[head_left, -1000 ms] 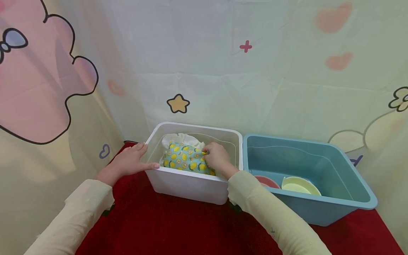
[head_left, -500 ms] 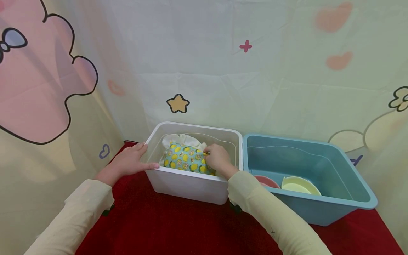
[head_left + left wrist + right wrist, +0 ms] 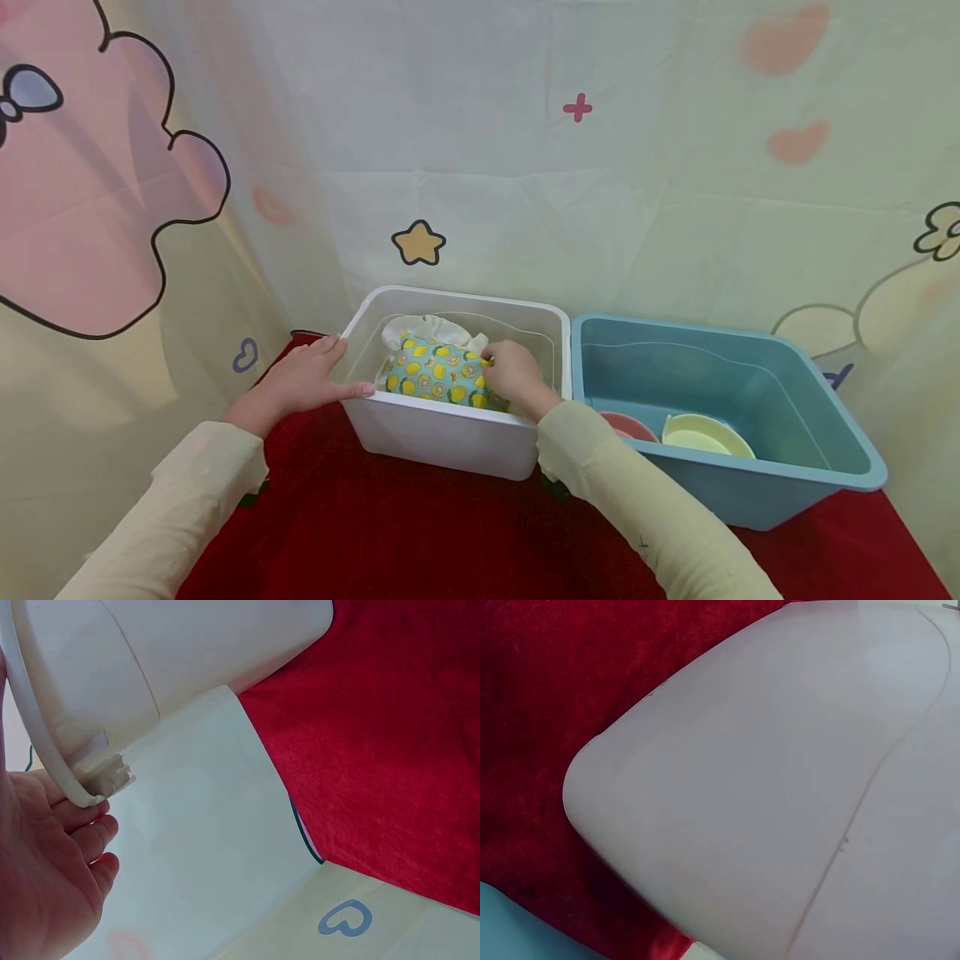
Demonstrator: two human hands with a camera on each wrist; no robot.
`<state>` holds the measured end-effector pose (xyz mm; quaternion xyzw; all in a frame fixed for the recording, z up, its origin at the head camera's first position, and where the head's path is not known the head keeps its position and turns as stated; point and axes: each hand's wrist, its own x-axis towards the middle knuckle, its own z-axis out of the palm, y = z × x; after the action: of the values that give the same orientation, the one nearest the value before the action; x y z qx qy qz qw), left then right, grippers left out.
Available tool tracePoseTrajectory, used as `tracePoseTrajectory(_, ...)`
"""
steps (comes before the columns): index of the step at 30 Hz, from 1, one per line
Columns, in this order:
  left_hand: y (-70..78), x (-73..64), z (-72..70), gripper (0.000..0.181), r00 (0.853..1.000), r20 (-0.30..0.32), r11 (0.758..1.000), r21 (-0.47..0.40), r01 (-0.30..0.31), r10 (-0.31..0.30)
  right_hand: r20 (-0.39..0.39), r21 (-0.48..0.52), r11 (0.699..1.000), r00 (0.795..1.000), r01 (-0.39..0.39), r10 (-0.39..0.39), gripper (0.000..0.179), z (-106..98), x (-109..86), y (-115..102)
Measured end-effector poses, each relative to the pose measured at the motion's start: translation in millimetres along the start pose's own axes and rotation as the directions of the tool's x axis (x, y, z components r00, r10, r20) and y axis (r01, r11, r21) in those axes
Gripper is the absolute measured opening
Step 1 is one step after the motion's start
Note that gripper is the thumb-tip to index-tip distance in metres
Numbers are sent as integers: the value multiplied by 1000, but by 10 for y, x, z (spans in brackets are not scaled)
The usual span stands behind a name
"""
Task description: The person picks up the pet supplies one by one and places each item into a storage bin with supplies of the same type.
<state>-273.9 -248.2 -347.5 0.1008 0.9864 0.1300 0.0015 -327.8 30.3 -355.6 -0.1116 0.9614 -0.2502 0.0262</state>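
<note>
In the head view, a white plastic bin (image 3: pixel 450 433) holds a plump light-blue cloth (image 3: pixel 438 373) printed with yellow lemons. White gathered fabric (image 3: pixel 420 327) shows behind it. My right hand (image 3: pixel 513 371) reaches into the bin and pinches the lemon-print cloth at its right corner; the fingertips are partly hidden. At the bin's left front corner my left hand (image 3: pixel 311 375) rests with fingers spread along the left rim and thumb on the front rim. From the left wrist, the relaxed fingers (image 3: pixel 94 840) lie just beneath the rim. The right wrist view shows only the bin's outer wall (image 3: pixel 735 787).
A blue bin (image 3: pixel 720 358) stands close against the white bin's right side. Inside it are a red round dish (image 3: pixel 628 427) and a pale yellow dish (image 3: pixel 705 435). Both bins sit on a red cloth (image 3: pixel 420 533), with a printed curtain (image 3: pixel 510 233) hanging behind.
The lemon-print cloth and my right hand have shifted very slightly to the right within the white bin. My left hand keeps its place on the rim.
</note>
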Motion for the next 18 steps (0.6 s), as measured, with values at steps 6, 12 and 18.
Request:
tracePoseTrajectory(6, 3, -1, 0, 104, 1000, -8, 1000, 3, -8, 8, 15, -7, 1000, 1000, 2, -2, 41, 5, 2, 2)
tracePoseTrajectory(12, -2, 0, 2, 104, 1000, -4, 1000, 9, -5, 5, 65, -43, 999, 998, 11, -9, 60, 40, -6, 5)
tracePoseTrajectory(18, -6, 2, 5, 105, 1000, -2, 1000, 0, 0, 0, 95, -49, 999, 995, 8, -3, 61, 49, -18, 0)
